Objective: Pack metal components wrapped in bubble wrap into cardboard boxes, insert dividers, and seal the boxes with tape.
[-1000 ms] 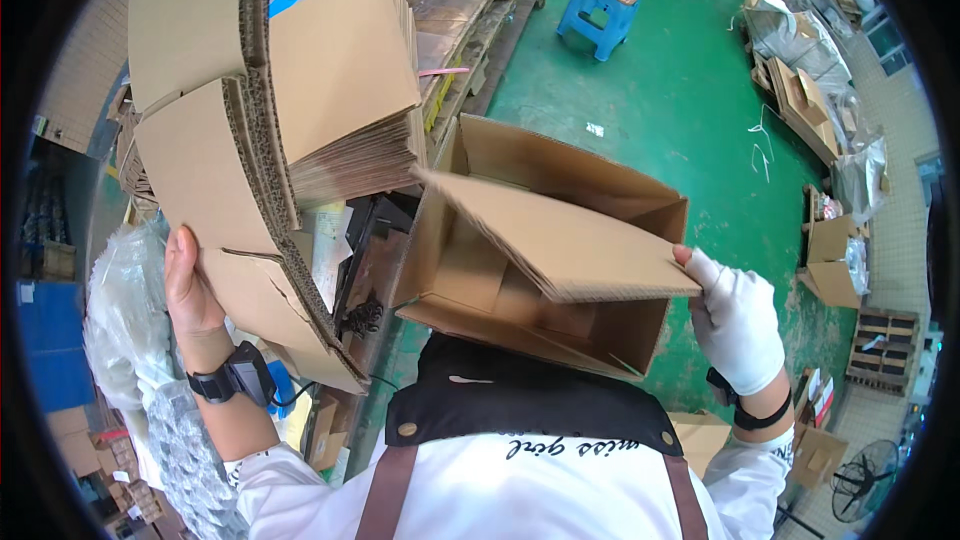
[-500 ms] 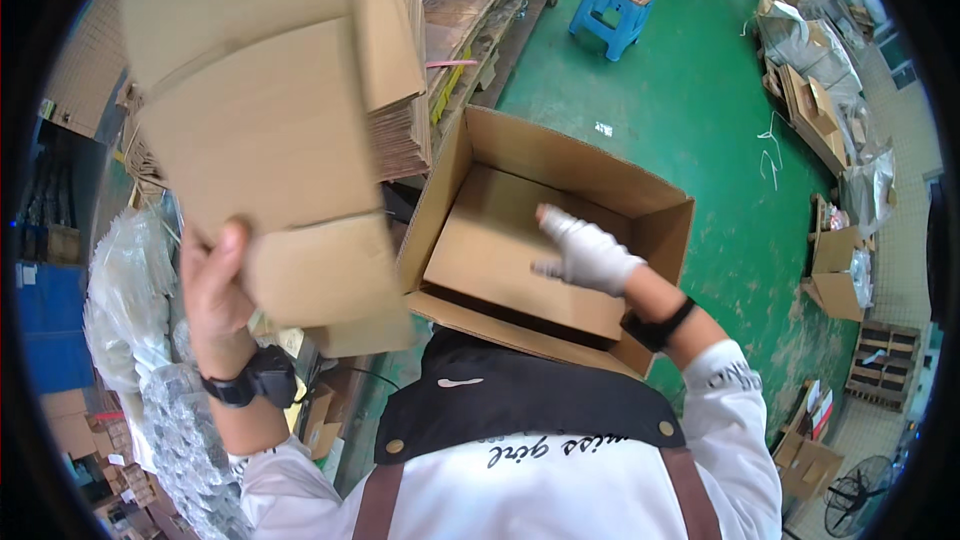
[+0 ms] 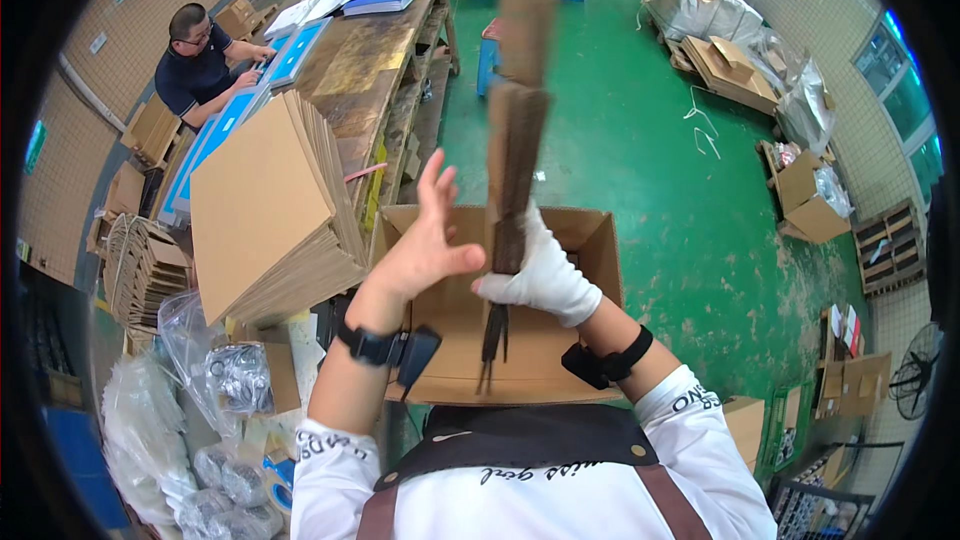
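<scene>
Swung edge-on since half a second ago, the flat brown corrugated cardboard sheet (image 3: 517, 140) now stands upright over the open brown cardboard box (image 3: 590, 240). White-gloved right hand (image 3: 540, 275) fingers clamp its lower part, seemingly to steer it inside; bare left hand (image 3: 425, 245) fingers spread wide beside it. At nine o'clock, stacked flat cardboard (image 3: 270, 205) lies on the counter (image 3: 360, 65).
</scene>
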Demonstrator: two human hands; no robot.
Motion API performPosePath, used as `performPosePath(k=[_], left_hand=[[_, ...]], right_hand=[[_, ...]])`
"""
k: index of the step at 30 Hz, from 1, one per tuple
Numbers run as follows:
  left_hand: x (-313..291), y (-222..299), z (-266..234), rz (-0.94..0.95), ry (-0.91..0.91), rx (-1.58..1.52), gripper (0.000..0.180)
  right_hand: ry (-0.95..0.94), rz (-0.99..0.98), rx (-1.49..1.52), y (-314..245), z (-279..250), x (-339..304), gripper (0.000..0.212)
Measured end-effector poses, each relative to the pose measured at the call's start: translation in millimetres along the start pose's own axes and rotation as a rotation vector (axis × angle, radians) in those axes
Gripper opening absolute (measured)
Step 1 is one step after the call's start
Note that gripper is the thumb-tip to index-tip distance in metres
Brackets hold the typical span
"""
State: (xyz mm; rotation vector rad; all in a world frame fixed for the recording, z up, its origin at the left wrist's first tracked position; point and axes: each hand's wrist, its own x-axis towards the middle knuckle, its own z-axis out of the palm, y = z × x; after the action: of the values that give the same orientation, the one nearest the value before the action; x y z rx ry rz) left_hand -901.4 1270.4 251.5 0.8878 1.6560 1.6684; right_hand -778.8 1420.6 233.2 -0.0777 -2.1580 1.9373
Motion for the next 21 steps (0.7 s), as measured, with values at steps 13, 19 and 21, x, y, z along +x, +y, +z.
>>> performPosePath(k=[13, 19, 21], left_hand=[[-117.4, -168.2, -72.2, -0.797, -0.286, -0.012, 0.067], [-126.9, -182.3, -40.6, -1.102, 0.231, -0.033, 0.048], [-135.0, -176.2, -38.2, -0.921, 0.118, 0.385, 0.054]], right_hand=[[-0.061, 0.557, -0.24, 83.5, -127.5, 35.3, 0.055], [-0.234, 0.552, -0.984, 104.5, -80.9, 52.1, 0.057], [-0.193, 0.59, -0.966, 105.2, -72.7, 35.7, 0.064]])
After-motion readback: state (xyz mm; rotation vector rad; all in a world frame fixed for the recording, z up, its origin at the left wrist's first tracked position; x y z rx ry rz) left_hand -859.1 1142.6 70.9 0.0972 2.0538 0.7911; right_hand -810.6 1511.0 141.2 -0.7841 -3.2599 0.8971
